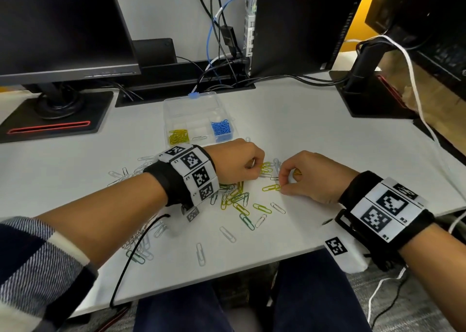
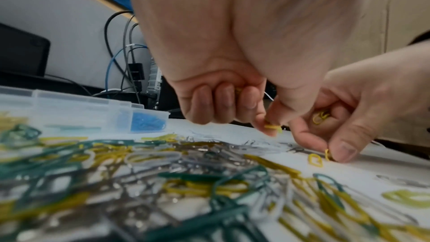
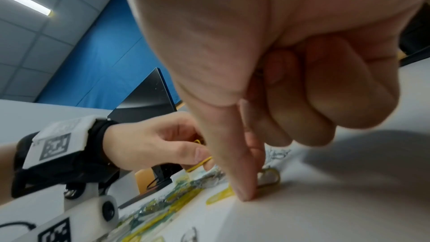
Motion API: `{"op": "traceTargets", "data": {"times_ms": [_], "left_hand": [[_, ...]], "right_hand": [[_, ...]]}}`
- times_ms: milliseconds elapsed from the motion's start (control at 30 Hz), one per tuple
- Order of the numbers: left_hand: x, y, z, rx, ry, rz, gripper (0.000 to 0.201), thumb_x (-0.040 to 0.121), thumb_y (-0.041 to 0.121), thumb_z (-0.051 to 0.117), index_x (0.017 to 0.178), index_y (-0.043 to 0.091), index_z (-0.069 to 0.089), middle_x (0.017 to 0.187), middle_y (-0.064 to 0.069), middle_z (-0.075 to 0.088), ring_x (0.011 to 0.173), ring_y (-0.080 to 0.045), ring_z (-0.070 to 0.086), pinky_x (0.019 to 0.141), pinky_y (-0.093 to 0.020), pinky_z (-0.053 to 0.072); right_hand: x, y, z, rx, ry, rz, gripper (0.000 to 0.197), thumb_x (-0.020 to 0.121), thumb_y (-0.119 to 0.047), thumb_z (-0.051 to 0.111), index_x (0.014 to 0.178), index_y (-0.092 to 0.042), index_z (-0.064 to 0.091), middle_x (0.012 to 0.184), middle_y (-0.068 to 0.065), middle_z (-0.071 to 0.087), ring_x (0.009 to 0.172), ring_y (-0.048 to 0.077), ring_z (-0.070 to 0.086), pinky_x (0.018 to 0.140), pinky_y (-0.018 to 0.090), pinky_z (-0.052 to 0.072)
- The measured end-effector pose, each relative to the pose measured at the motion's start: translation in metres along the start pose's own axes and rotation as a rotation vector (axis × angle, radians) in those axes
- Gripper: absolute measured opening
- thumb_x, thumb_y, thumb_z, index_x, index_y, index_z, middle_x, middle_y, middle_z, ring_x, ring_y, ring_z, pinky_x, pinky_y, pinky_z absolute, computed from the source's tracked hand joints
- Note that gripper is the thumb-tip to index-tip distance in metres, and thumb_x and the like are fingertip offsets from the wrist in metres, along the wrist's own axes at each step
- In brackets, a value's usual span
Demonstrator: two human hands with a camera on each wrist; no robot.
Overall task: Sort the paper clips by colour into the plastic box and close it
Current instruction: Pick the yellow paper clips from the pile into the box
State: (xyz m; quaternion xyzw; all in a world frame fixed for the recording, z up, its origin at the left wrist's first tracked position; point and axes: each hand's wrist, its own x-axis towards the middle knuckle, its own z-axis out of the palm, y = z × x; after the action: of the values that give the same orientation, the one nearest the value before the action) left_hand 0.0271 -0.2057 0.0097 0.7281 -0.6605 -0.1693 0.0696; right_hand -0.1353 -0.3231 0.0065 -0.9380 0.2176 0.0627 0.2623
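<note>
The clear plastic box (image 1: 191,109) lies open behind my hands, with yellow clips (image 1: 179,137) in its left compartment, blue clips (image 1: 221,129) in its right and one silver clip (image 1: 199,138) between. My left hand (image 1: 258,167) pinches a yellow clip (image 2: 272,127) just above the table. Close to its right, my right hand (image 1: 282,186) pinches another yellow clip (image 1: 271,187) that lies on the table, thumb tip down (image 3: 244,194). More yellow clips (image 2: 321,117) sit in the right palm. A mixed pile of yellow, green and silver clips (image 1: 232,195) lies under my left wrist.
Silver clips (image 1: 141,165) are scattered left of the pile and towards the table's front edge (image 1: 201,281). A black cable (image 1: 131,256) runs off that edge. Monitor stand bases (image 1: 58,119) (image 1: 373,97) and a tangle of cables (image 1: 222,61) stand at the back.
</note>
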Motion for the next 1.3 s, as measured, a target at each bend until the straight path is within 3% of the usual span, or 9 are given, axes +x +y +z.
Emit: {"op": "traceTargets", "data": {"times_ms": [167, 233, 333, 467, 700, 833, 1100, 1200, 1300], "left_hand": [[-0.005, -0.003, -0.003, -0.214, 0.036, -0.049, 0.021, 0.093, 0.014, 0.048, 0.072, 0.015, 0.048, 0.060, 0.004, 0.038, 0.055, -0.009, 0.034, 0.055, -0.021, 0.031], [-0.006, -0.004, -0.003, -0.349, 0.073, -0.061, 0.027, 0.094, 0.009, 0.043, 0.068, 0.015, 0.043, 0.064, 0.001, 0.038, 0.058, -0.010, 0.034, 0.057, -0.024, 0.032], [-0.008, -0.001, -0.003, -0.703, 0.084, -0.131, 0.032, 0.098, 0.007, 0.033, 0.066, 0.015, 0.034, 0.058, 0.004, 0.031, 0.049, -0.007, 0.026, 0.047, -0.019, 0.027], [-0.006, 0.000, -0.003, -1.358, 0.013, -0.215, 0.031, 0.097, 0.016, 0.025, 0.066, 0.019, 0.030, 0.058, 0.004, 0.019, 0.053, -0.011, 0.008, 0.045, -0.023, 0.009], [-0.004, -0.001, -0.003, -2.004, 0.017, -0.115, 0.018, 0.081, 0.019, 0.030, 0.065, 0.014, 0.037, 0.057, 0.002, 0.028, 0.052, -0.010, 0.017, 0.047, -0.022, 0.016], [0.003, -0.001, -0.002, -2.063, 0.056, -0.121, 0.029, 0.085, 0.028, 0.038, 0.061, 0.014, 0.036, 0.052, 0.002, 0.029, 0.049, -0.010, 0.018, 0.047, -0.022, 0.015], [0.007, -0.001, -0.001, -1.929, 0.124, -0.274, 0.044, 0.094, 0.019, 0.037, 0.051, 0.021, 0.030, 0.047, 0.007, 0.020, 0.041, -0.007, 0.013, 0.042, -0.020, 0.009], [0.004, -0.005, -0.004, -1.936, 0.133, -0.284, 0.037, 0.096, 0.016, 0.037, 0.059, 0.016, 0.042, 0.049, 0.006, 0.031, 0.037, -0.004, 0.022, 0.039, -0.017, 0.011], [0.001, -0.006, -0.008, -1.900, 0.133, -0.267, 0.024, 0.099, 0.015, 0.036, 0.077, 0.014, 0.047, 0.052, 0.007, 0.038, 0.036, -0.002, 0.024, 0.039, -0.015, 0.012]], "right_hand": [[0.001, -0.003, -0.011, 0.098, -0.032, 0.048, 0.018, 0.091, -0.020, 0.058, 0.077, -0.010, 0.062, 0.060, -0.007, 0.050, 0.045, 0.002, 0.044, 0.045, 0.014, 0.033], [0.001, -0.004, -0.016, 0.465, -0.040, 0.136, 0.028, 0.093, -0.016, 0.047, 0.065, -0.014, 0.044, 0.055, -0.002, 0.034, 0.038, 0.010, 0.028, 0.039, 0.023, 0.024], [0.003, -0.004, -0.018, 1.165, -0.148, 0.257, 0.022, 0.081, -0.019, 0.040, 0.064, -0.023, 0.027, 0.060, -0.004, 0.013, 0.045, 0.010, 0.009, 0.042, 0.020, 0.007], [0.007, -0.005, -0.014, 1.669, -0.312, 0.250, 0.016, 0.077, -0.022, 0.036, 0.063, -0.021, 0.028, 0.059, -0.006, 0.011, 0.042, 0.009, 0.011, 0.038, 0.022, 0.012], [0.008, -0.002, -0.011, 1.891, -0.337, 0.190, 0.021, 0.081, -0.021, 0.036, 0.061, -0.017, 0.034, 0.055, -0.006, 0.017, 0.045, 0.008, 0.012, 0.038, 0.021, 0.019], [0.009, -0.002, -0.007, 1.936, -0.340, 0.189, 0.023, 0.082, -0.021, 0.037, 0.061, -0.015, 0.038, 0.051, -0.004, 0.027, 0.042, 0.008, 0.019, 0.039, 0.019, 0.019], [0.014, -0.007, -0.003, 1.857, -0.248, 0.272, 0.027, 0.090, -0.013, 0.034, 0.067, -0.012, 0.047, 0.052, -0.005, 0.029, 0.038, 0.006, 0.029, 0.036, 0.017, 0.022], [0.015, 0.003, -0.011, 1.868, -0.134, 0.319, 0.024, 0.088, -0.010, 0.033, 0.068, -0.012, 0.046, 0.056, -0.001, 0.042, 0.043, 0.009, 0.043, 0.038, 0.016, 0.035], [0.016, 0.012, -0.023, 1.937, -0.084, 0.305, 0.005, 0.077, -0.004, 0.049, 0.077, -0.008, 0.053, 0.069, 0.005, 0.054, 0.051, 0.012, 0.054, 0.044, 0.019, 0.047]]}}
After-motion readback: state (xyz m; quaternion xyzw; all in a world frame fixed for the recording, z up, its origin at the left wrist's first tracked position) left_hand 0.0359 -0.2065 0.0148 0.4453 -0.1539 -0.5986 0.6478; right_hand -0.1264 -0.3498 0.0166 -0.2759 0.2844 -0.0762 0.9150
